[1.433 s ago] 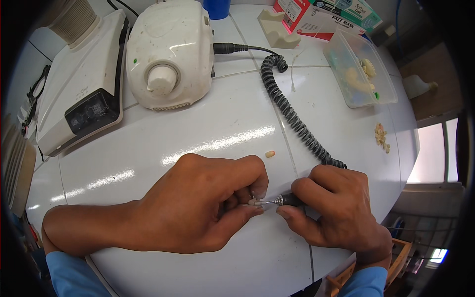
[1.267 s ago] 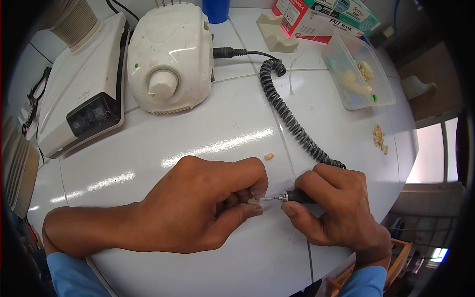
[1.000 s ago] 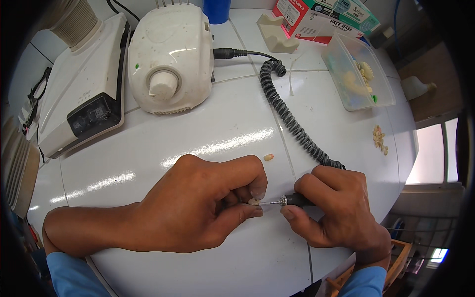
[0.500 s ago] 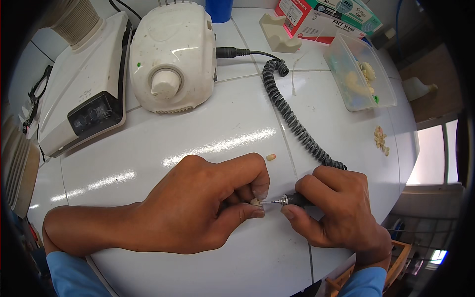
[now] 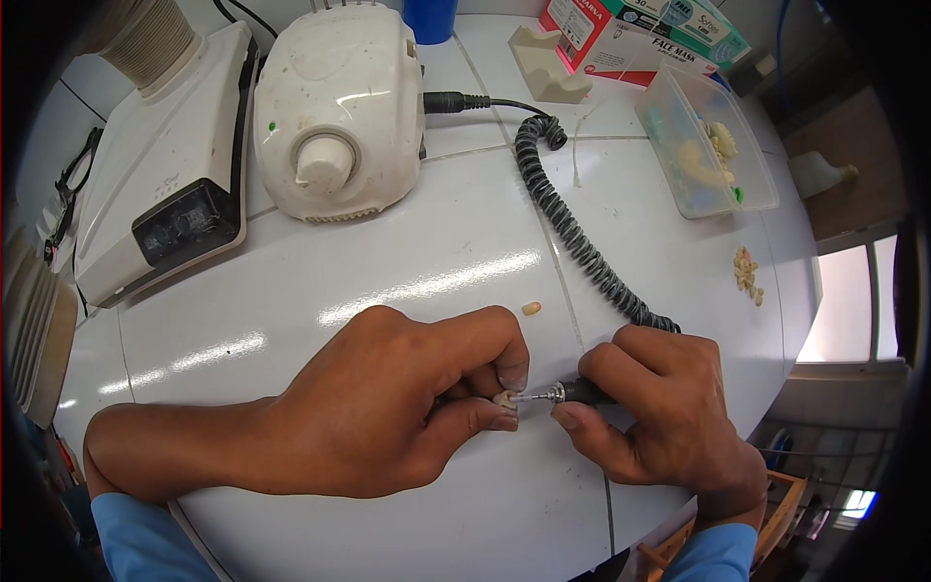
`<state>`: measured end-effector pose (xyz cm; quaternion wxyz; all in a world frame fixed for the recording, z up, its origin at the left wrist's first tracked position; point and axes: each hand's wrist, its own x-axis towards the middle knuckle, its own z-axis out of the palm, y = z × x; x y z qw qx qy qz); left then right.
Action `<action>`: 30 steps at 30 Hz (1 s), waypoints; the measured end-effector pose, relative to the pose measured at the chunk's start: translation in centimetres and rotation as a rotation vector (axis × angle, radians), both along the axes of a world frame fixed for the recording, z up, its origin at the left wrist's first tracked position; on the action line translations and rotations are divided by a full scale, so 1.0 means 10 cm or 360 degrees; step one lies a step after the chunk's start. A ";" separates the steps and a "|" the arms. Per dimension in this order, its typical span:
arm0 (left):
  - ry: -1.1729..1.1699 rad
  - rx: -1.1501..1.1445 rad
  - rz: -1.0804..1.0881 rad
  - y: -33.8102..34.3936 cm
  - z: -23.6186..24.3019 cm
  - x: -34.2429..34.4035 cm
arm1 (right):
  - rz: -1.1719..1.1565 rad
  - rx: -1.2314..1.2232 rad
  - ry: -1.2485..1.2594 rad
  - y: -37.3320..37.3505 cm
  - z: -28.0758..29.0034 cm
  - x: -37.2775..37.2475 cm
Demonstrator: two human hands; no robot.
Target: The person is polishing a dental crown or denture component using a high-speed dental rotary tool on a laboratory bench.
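In the head-camera view, a person in blue sleeves works over a white tiled tabletop (image 5: 427, 233), left hand (image 5: 417, 398) pinching a small cream-coloured piece (image 5: 503, 399) between thumb and bent forefinger, low and near the middle of the scene. Opposite, the right hand (image 5: 655, 403) grips a black rotary handpiece (image 5: 579, 391), its thin metal bit (image 5: 535, 397) pointing left to the piece; whether the tip touches is too small to tell. A coiled black cord (image 5: 572, 228) runs from behind the right hand up to a plug in the side of a white control unit (image 5: 335, 97) with a round knob (image 5: 324, 163). To the unit's left stands a white machine (image 5: 160, 145) with a dark display panel. One tooth-shaped piece (image 5: 530, 308) lies just beyond the left hand, while a cluster of similar pieces (image 5: 745, 272) sits at far right, below a clear plastic container (image 5: 669, 179). A beige notched block (image 5: 545, 73) rests beside a mask carton (image 5: 630, 44); a blue cup (image 5: 429, 19) stands behind.
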<state>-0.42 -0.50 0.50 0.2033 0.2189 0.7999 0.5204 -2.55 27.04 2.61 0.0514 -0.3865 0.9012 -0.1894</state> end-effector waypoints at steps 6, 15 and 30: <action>-0.0035 0.0038 -0.0012 0.00 -0.03 0.00 | 0.0022 -0.0005 0.0008 0.00 0.00 -0.01; -0.0036 0.0020 -0.0008 -0.01 -0.01 0.01 | 0.0030 0.0016 -0.0007 0.01 0.01 0.00; -0.0062 -0.0005 0.0016 0.00 -0.01 0.01 | 0.0029 0.0031 -0.0030 0.01 0.01 -0.01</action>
